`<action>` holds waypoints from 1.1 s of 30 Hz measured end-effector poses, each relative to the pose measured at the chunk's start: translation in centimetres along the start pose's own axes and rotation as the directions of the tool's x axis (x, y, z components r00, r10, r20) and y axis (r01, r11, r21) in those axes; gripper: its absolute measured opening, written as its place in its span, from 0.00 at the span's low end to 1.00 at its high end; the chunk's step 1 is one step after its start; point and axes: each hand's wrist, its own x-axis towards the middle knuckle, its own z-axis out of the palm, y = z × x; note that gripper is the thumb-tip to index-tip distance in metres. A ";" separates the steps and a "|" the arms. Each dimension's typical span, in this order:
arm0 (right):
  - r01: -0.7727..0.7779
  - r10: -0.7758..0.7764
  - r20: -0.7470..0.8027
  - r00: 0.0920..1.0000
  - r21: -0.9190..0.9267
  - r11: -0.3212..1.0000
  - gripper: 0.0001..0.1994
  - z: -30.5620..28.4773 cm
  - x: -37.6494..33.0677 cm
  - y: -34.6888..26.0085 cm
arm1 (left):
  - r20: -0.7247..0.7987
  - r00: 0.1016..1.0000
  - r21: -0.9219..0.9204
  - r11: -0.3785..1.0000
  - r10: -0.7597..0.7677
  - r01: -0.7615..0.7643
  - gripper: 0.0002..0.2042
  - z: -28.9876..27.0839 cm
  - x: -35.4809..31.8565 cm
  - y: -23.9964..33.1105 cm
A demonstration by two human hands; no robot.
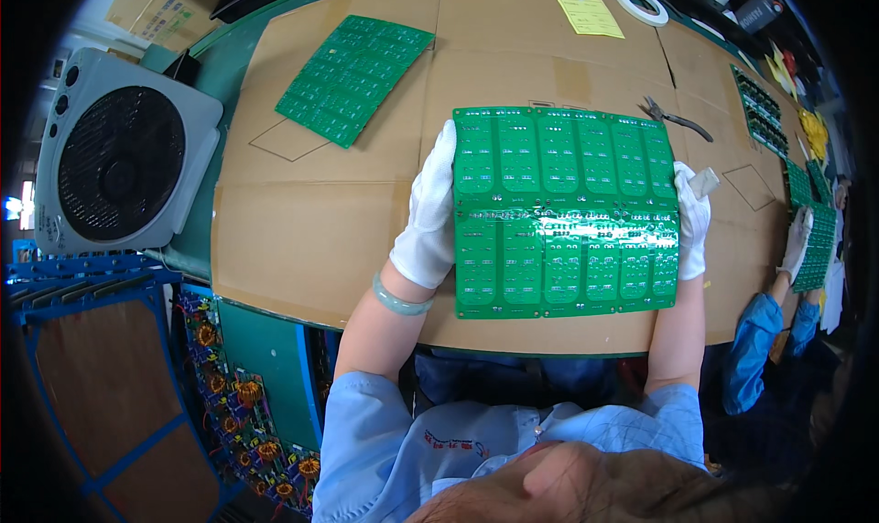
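I see the left hand (434,214) and right hand (693,214), both gloved, clasped on opposite edges of a green circuit board (568,180) raised over the table (200,216), a piece I'd call midway through handling, not yet set down, while another board (355,76) lies farther left.

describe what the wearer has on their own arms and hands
The left hand and right hand wear white gloves. A pale green bangle circles the left arm just past its glove. The light blue sleeves are short, leaving the forearms bare.
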 end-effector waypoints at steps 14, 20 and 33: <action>0.020 -0.019 0.017 1.000 -0.014 1.000 0.11 1.8 -0.6 -0.8 | -0.031 0.999 0.116 0.993 0.029 -0.025 0.33 -0.2 -0.3 0.3; 0.028 -0.028 0.010 1.000 -0.041 0.999 0.11 2.0 -0.7 -0.8 | -0.027 0.999 0.171 0.985 0.029 -0.024 0.34 -0.5 -0.5 0.3; -0.005 0.005 0.009 1.000 -0.034 0.999 0.09 2.3 -0.9 -1.3 | -0.076 0.996 0.197 0.979 -0.046 0.060 0.31 -0.3 -1.2 0.1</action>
